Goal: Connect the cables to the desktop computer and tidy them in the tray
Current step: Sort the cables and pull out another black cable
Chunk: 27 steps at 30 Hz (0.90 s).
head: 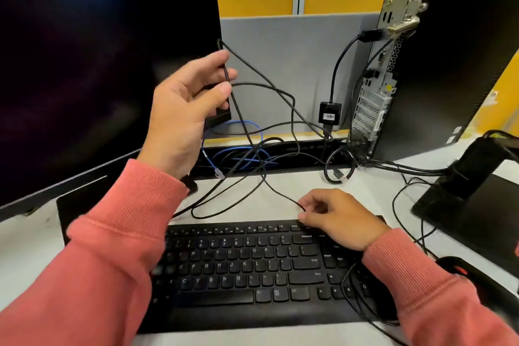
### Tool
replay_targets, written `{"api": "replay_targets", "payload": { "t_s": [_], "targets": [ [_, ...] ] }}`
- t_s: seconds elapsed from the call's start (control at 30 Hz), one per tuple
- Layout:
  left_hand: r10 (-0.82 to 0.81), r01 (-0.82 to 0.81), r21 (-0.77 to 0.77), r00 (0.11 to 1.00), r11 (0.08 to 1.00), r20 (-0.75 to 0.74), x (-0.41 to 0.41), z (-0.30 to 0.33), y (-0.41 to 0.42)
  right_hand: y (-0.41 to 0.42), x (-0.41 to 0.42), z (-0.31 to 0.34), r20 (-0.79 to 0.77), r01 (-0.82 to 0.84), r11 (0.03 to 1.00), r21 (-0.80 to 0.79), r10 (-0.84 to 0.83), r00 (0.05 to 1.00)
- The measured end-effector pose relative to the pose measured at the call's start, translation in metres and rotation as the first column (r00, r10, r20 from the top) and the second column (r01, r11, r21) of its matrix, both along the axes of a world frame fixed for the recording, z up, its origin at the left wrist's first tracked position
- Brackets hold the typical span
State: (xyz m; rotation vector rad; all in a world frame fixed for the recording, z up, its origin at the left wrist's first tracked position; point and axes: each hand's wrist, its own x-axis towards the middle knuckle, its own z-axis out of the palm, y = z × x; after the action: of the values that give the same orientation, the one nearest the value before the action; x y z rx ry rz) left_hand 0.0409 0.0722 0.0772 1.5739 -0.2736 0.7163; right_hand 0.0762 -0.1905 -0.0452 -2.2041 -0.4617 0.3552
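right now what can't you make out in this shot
Head view only:
- Plug end of the thin black cable: hidden inside the left hand, which grips it.
- Its lower end: covered by the right hand fingers pinching it.
- Port labels on the desktop computer rear: too small to read.
- Inside of the cable tray: hidden by tangled cables.
- Mouse: cut by the right sleeve and frame edge.
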Motion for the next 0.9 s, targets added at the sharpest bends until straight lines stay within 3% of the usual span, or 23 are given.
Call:
{"api": "replay_targets", "payload": {
  "t_s": [0.13, 0.3, 0.43, 0.53, 0.57, 0.63, 0.7, 0.73, 0.77, 0.83, 0.9],
  "targets": [
    [0.016, -0.024, 0.083, 0.995, 0.996, 0.099, 0.012, 0.056, 0.002, 0.024, -0.002, 0.009, -0.128, -0.134, 0.990, 0.040, 0.138, 0.982],
    [0.104, -0.137, 0.225, 0.983, 0.965, 0.151, 0.016, 0.078, -0.008, 0.042, -0.004, 0.043, -0.107, -0.094, 0.926, 0.365, 0.142, 0.984],
    [0.113, -0.121, 0.372, 0.993, 0.920, 0.045, 0.009, 0.057, -0.010, 0.036, -0.006, 0.068, -0.064, -0.051, 0.858, 0.511, 0.097, 0.993],
    [0.059, 0.020, 0.457, 0.986, 0.889, -0.158, 0.001, 0.037, -0.012, 0.029, -0.009, 0.084, -0.064, -0.034, 0.799, 0.600, 0.091, 0.994],
    [0.071, 0.063, 0.511, 0.968, 0.858, -0.240, -0.001, 0.031, -0.014, 0.026, -0.010, 0.089, -0.067, -0.026, 0.784, 0.620, 0.086, 0.994],
    [0.267, 0.017, 0.725, 0.923, 0.689, -0.276, -0.004, 0.022, -0.015, 0.020, -0.012, 0.097, -0.095, -0.005, 0.752, 0.659, 0.090, 0.991],
    [0.484, -0.165, 0.853, 0.868, 0.496, -0.114, -0.007, 0.020, -0.020, 0.016, -0.015, 0.104, -0.119, 0.006, 0.721, 0.692, 0.106, 0.987],
    [0.497, -0.239, 0.845, 0.867, 0.478, -0.035, -0.009, 0.022, -0.025, 0.015, -0.017, 0.107, -0.117, 0.002, 0.715, 0.699, 0.112, 0.987],
    [0.422, -0.238, 0.816, 0.907, 0.527, -0.008, -0.012, 0.024, -0.031, 0.016, -0.018, 0.109, -0.109, -0.006, 0.717, 0.697, 0.115, 0.987],
    [0.090, 0.019, 0.740, 0.990, 0.672, -0.108, -0.018, 0.025, -0.047, 0.018, -0.021, 0.116, -0.083, -0.022, 0.729, 0.684, 0.107, 0.991],
    [-0.140, 0.268, 0.712, 0.962, 0.648, -0.235, -0.021, 0.019, -0.060, 0.019, -0.022, 0.122, -0.043, -0.025, 0.710, 0.704, 0.077, 0.996]
  ]
}}
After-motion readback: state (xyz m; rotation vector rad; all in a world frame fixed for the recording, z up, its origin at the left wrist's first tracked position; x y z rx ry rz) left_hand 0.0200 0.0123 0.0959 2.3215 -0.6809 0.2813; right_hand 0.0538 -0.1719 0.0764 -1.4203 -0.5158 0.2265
